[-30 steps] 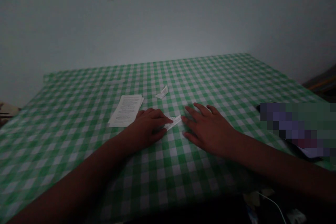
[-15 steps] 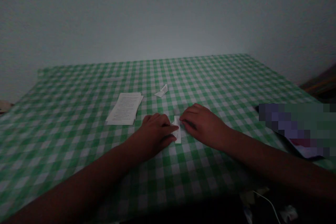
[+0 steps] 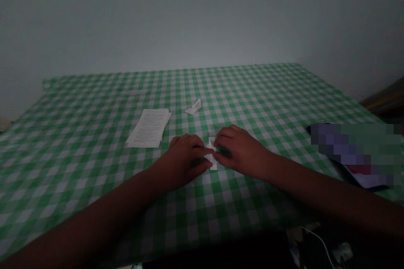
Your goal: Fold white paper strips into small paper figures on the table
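Pointing away lengthwise, paper strip (image 3: 213, 164), L hand (image 3: 186, 157) on it, fingers apart, R hand (image 3: 241, 150) grip unclear.

"What's hidden on the paper strip (image 3: 213, 165)?"

"Its middle. Fingers of the left hand (image 3: 179, 162) and right hand (image 3: 241, 151) cover it."

"Can you read the stack of sheets (image 3: 148, 128)?"

"No, the print's too small."

"And the device (image 3: 372, 185) by the right edge of the table (image 3: 221, 206)?"

"Coarse blocks blur most of its face."

"Below the near edge?"

"Clutter too dark to name, and a white cable (image 3: 322, 242) cut off by the view's bottom."
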{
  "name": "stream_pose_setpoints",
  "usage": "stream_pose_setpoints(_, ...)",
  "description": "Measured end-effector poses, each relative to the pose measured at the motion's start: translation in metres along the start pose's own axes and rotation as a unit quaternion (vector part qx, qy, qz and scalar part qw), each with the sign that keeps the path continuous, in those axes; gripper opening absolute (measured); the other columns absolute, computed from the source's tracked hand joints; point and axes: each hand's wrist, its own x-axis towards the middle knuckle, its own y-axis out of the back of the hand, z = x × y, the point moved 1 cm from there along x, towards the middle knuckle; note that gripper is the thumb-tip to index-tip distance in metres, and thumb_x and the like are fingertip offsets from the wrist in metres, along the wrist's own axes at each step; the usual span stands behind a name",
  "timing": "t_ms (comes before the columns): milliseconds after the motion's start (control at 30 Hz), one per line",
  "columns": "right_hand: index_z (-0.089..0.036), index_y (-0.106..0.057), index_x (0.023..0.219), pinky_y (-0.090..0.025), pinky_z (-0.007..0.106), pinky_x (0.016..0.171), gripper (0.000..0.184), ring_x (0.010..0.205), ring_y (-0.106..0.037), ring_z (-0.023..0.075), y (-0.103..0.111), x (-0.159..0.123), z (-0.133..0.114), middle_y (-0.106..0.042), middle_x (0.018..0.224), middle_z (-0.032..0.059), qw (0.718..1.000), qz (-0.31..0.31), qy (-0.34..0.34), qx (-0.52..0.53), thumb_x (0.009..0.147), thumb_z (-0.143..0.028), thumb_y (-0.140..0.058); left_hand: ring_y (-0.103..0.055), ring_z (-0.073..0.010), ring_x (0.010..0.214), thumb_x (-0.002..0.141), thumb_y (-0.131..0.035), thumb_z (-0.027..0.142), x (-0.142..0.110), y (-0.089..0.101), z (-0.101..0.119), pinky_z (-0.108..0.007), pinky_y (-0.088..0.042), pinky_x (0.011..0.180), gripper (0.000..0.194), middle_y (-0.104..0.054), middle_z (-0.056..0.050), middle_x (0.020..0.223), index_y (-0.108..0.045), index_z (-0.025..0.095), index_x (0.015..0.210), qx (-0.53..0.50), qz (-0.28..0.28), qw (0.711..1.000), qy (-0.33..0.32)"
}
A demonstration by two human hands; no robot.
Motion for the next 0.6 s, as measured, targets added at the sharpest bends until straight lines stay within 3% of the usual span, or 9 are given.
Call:
stream_pose_setpoints(233,-0.017,-0.063,0.111,-0.044,0.042,0.087,0.027,0.103,-0.051,0.0277,0.0053,-0.0025,-0.0022,-0.060,0.110,0.0102,0.999,-0.024,0.008,-0.027,0.092,-0.036,-0.061,-0.057,-0.0237,0.103,0.086,-0.071,0.042,-0.0002,-0.0062,-0.0005,-0.046,-0.038,0.093,0.032,-0.064,-0.003,0.108,-0.069,0.033,0.117,0.012,0.022,0.999,0.029)
stream_pose_setpoints(600,-0.018,-0.061,0.119,-0.042,0.045,0.093,0.051,0.108,-0.049,0.0304,0.0096,-0.0046,0.0046,-0.058,0.118,0.0099,0.998,-0.054,0.015,0.018,0.077,-0.044,-0.074,-0.058,-0.0247,0.104,0.080,-0.076,0.039,0.0003,-0.0027,0.0076,-0.045,-0.038,0.093,0.037,-0.065,-0.003,0.109,-0.069,0.030,0.115,0.016,0.025,0.998,0.051)
